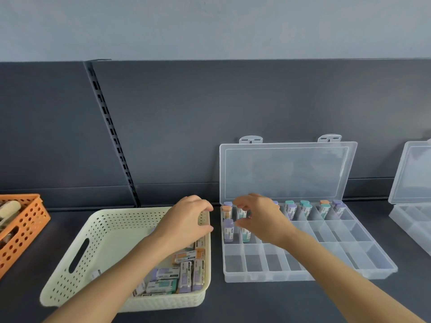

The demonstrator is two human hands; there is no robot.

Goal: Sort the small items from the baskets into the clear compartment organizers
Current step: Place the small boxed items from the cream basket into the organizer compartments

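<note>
**Gripping basket rim, placing into organizer**

Left hand is pinching the far right corner of the cream basket, fingers curled over the rim, carrying no item. Orange basket is sitting untouched at far left. Loose small boxes are piling in the cream basket's near right corner. Right hand is hovering over the organizer, fingers half-curled around the second column; can't tell if it's actually gripping a box or releasing one. Back row is holding upright boxes, middle row just starting, front row bare. Second organizer is waiting at right. Judging mid-placement; next move needs another pick from the pile, then seating it upright in the neighbouring middle-row cell.
</note>
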